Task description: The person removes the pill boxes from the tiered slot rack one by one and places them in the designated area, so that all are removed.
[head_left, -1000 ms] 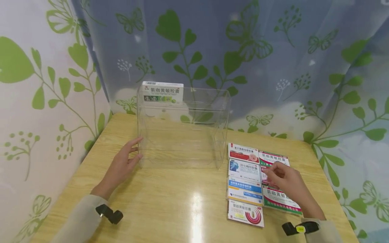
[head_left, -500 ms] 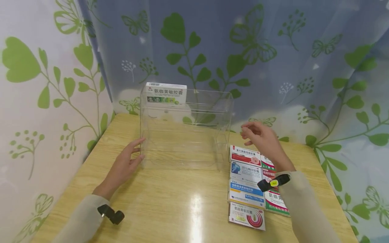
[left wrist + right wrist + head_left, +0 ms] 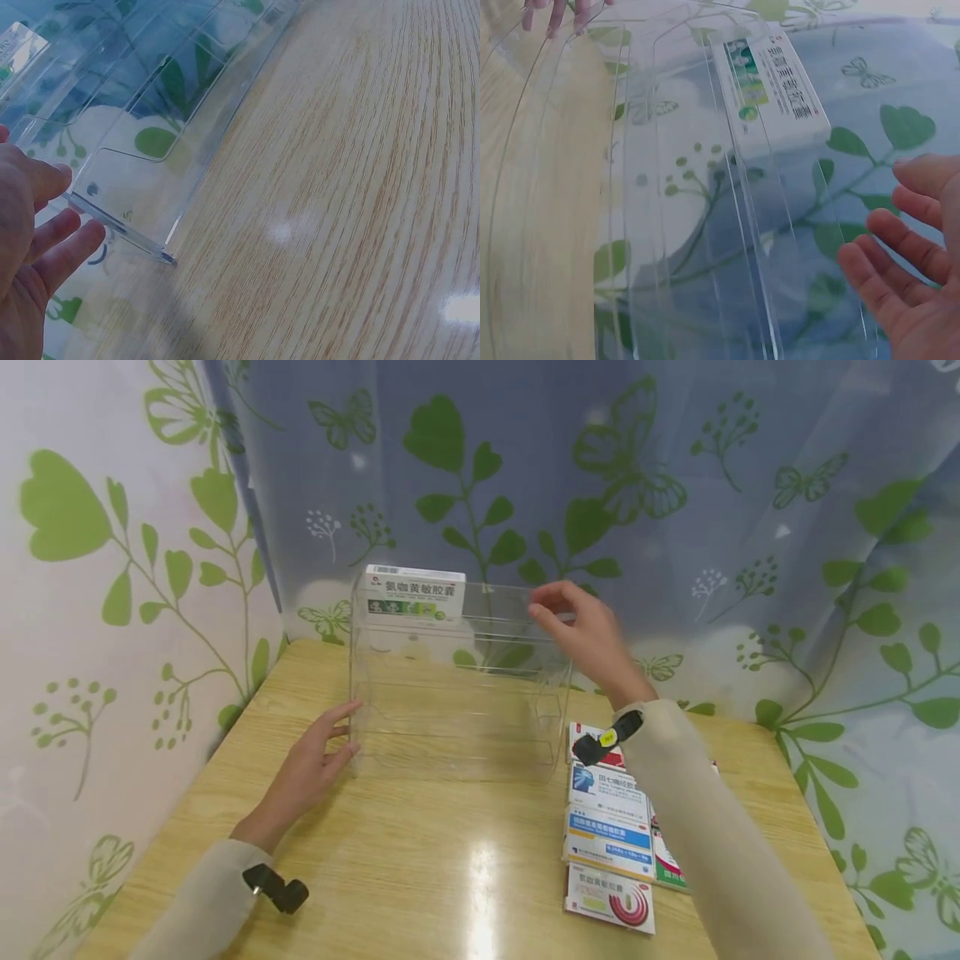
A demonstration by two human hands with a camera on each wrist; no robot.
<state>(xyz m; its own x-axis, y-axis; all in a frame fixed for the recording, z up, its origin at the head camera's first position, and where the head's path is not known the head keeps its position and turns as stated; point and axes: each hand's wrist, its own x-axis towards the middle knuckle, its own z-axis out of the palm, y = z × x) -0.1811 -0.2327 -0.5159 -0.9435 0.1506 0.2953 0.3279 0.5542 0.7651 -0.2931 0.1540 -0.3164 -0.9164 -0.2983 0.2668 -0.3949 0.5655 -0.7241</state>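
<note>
A clear acrylic tiered rack (image 3: pixel 450 734) stands on the wooden table. One white medicine box (image 3: pixel 416 597) with a green picture strip sits upright in its top tier, at the left end. My left hand (image 3: pixel 306 774) is at the rack's left side, relaxed fingers touching the clear side panel; the left wrist view shows the fingertips (image 3: pixel 91 231) right at the panel's edge. Over the top right corner of the rack is my right hand (image 3: pixel 587 637), with loosely bent fingers and nothing in them. In the right wrist view, the same medicine box (image 3: pixel 780 94) appears beyond that hand.
Several medicine boxes lie flat in two columns right of the rack, among them a blue-and-yellow box (image 3: pixel 609 841) and a box with pink rings (image 3: pixel 609 897). My right sleeve (image 3: pixel 705 827) hides part of them. A leaf-patterned curtain (image 3: pixel 675 485) hangs behind.
My right hand has moved from above the right-hand column of boxes, up and left, to the rack's top right corner. The left hand has stayed at the rack's left side.
</note>
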